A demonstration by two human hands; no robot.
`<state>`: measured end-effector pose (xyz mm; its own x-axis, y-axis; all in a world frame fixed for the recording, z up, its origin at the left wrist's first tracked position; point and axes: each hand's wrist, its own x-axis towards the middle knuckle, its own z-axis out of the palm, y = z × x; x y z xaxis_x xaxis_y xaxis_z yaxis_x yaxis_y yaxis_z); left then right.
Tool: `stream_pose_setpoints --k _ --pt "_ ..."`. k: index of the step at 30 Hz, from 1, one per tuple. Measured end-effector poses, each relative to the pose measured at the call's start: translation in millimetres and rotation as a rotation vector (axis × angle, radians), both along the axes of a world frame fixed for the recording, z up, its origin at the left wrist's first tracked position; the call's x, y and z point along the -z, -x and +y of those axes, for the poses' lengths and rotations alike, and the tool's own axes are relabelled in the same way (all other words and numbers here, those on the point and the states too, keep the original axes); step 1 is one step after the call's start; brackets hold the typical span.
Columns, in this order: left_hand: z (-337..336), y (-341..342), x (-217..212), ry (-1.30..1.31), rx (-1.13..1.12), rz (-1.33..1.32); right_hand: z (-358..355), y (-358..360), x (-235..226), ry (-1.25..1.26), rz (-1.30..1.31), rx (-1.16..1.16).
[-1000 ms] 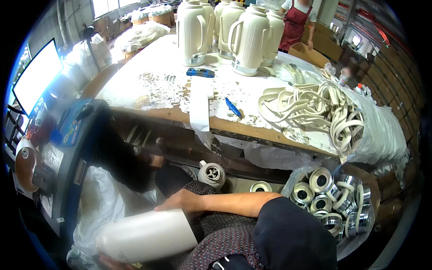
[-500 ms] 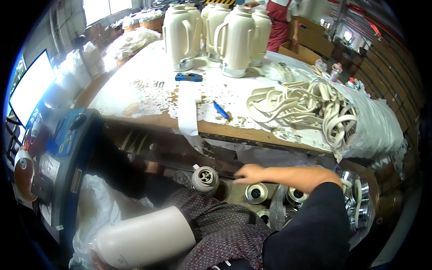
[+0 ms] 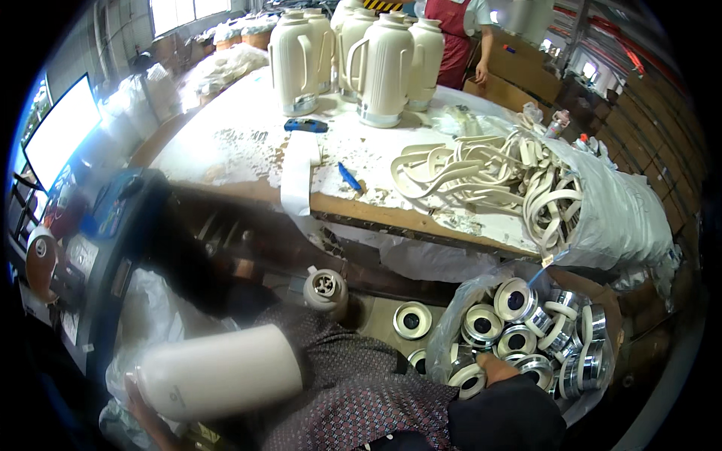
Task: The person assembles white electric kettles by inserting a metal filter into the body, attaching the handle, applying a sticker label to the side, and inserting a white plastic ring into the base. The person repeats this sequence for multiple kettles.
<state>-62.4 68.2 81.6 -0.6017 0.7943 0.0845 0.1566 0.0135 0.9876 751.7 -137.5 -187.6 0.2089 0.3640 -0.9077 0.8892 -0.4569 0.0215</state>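
— What am I looking at from up here, biggest thing first?

— The workbench [image 3: 248,143] fills the upper half, dusted white. On it stands a cluster of cream jugs [image 3: 353,56], and a heap of cream handles [image 3: 489,177] spills from a grey sack [image 3: 617,218] at the right. Below the bench edge sits a clear bag [image 3: 451,323] packed with metal rings with cream collars [image 3: 519,323].

— And the hands?

— My left hand [image 3: 139,402] is curled around the end of a cream flask body [image 3: 218,379] that lies across my lap, tilted up to the right. My right hand [image 3: 496,368] is down in the bag among the rings; the sleeve covers most of it, so I cannot tell whether it is closed on one or only touching.

— How will that flask body handle?

— I judge it rigid and smooth, probably light for its bulk, and slippery along its rounded wall. Holding it at the base end, as I do, with the lap bearing its length, seems safest. The rings look stiff and thin-edged; I'd pinch one by its rim.

— Anything smaller?

— A cap-like piece [image 3: 325,286] stands just past my knee, and a blue pen [image 3: 349,177] lies on the bench.
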Motion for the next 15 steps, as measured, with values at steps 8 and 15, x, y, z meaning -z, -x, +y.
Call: stream_pose_setpoints --k 8,15 --pt "-4 -22 -9 -0.019 0.042 -0.011 30 25 -27 0.12 0.064 -0.366" --pt "-16 12 55 -0.014 -0.026 -0.069 35 32 -24 0.502 0.238 0.246"
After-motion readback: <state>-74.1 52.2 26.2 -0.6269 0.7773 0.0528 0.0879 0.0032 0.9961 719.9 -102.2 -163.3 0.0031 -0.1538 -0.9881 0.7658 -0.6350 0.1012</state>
